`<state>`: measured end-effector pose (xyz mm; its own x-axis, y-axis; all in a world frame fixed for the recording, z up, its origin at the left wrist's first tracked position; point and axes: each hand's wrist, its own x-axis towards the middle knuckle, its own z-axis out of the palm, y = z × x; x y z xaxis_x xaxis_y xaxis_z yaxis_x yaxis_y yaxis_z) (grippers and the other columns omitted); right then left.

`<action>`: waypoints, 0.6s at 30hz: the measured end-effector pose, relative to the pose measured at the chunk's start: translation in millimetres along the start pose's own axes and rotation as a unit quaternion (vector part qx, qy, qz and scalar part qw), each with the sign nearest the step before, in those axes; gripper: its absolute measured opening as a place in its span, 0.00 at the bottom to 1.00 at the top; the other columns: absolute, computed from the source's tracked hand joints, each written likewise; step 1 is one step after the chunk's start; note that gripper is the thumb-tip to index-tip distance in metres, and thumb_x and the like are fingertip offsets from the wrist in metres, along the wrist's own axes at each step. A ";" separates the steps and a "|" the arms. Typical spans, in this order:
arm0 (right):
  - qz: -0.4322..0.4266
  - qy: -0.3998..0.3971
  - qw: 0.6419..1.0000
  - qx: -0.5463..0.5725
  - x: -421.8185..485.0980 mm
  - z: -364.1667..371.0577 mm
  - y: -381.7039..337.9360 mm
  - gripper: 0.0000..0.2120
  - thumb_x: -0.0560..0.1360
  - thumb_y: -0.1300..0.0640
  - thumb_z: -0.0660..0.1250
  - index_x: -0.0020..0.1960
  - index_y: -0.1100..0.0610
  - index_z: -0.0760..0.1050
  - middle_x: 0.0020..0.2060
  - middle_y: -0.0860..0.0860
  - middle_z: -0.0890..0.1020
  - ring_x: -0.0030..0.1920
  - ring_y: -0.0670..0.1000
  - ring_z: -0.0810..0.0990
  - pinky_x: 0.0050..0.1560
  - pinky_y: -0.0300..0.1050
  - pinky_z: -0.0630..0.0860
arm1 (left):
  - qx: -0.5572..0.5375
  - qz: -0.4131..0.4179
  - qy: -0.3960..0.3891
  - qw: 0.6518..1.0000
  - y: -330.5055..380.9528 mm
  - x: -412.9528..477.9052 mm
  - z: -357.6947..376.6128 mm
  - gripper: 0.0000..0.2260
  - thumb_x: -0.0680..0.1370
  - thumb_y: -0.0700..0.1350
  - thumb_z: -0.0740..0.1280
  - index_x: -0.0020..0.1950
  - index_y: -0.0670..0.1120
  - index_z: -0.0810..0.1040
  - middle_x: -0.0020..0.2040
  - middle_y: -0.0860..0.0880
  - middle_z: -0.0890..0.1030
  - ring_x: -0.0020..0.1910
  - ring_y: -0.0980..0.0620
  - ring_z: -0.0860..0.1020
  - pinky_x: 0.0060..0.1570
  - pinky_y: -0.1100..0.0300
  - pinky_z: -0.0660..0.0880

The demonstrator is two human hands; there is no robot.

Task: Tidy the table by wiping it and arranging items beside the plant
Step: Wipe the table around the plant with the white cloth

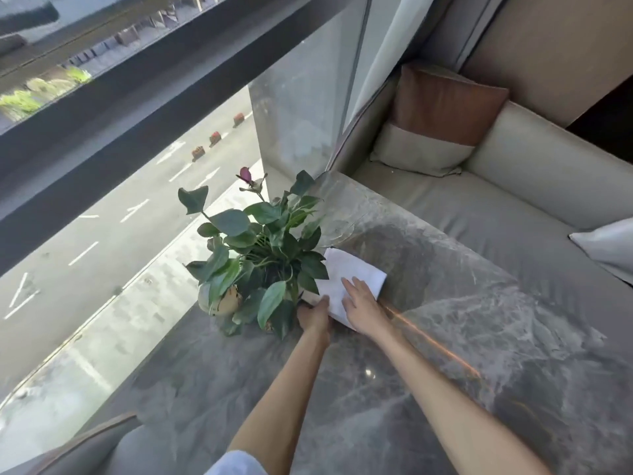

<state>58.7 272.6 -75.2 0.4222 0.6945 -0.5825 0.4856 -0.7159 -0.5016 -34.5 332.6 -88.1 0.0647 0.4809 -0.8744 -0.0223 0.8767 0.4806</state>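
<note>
A potted plant [260,248] with green leaves and one purple bloom stands near the window edge of the grey marble table [462,337]. Its pale pot [222,301] shows under the leaves. Right beside the plant lies a folded white cloth [352,274], flat on the table. My right hand [361,305] rests flat on the cloth with fingers spread. My left hand [313,315] is at the cloth's near left corner, next to the plant's leaves, with its thumb on the cloth; whether its fingers pinch that corner is hidden.
A beige sofa [513,207] runs along the table's far and right side, with a brown-and-beige cushion [438,121] in the corner and a white cushion [609,245] at the right. A large window is on the left. A chair back [102,440] is at the near left.
</note>
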 end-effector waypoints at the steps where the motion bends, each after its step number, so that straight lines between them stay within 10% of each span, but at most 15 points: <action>1: 0.007 -0.003 1.000 0.008 5.6 2.7 0.9 0.25 0.83 0.55 0.51 0.79 0.54 0.54 0.79 0.57 0.52 0.80 0.56 0.47 0.78 0.50 0.47 | -0.007 -0.002 0.006 1.000 0.6 2.7 2.9 0.24 0.74 0.34 0.70 0.69 0.35 0.70 0.62 0.37 0.78 0.59 0.39 0.80 0.60 0.41 0.77; 12: 0.045 -0.022 0.982 0.183 8.8 3.2 6.0 0.23 0.84 0.53 0.50 0.78 0.55 0.56 0.80 0.54 0.48 0.80 0.52 0.42 0.78 0.49 0.42 | 0.080 0.114 0.092 0.986 -10.6 -4.6 11.8 0.15 0.75 0.37 0.65 0.62 0.40 0.76 0.59 0.42 0.81 0.57 0.43 0.80 0.60 0.53 0.76; 18: 0.175 0.005 0.873 0.455 -7.2 -18.3 6.7 0.32 0.79 0.36 0.54 0.74 0.56 0.67 0.71 0.56 0.72 0.70 0.53 0.71 0.75 0.50 0.65 | 0.229 0.305 -0.011 0.924 -17.3 -30.2 30.2 0.05 0.71 0.37 0.64 0.37 0.43 0.68 0.36 0.45 0.73 0.35 0.51 0.69 0.40 0.56 0.70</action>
<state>73.0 264.1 -62.7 0.4315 0.4196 -0.7986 -0.4815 -0.6414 -0.5972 -6.0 302.6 -68.0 0.1990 0.8793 -0.4326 0.3629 0.3439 0.8660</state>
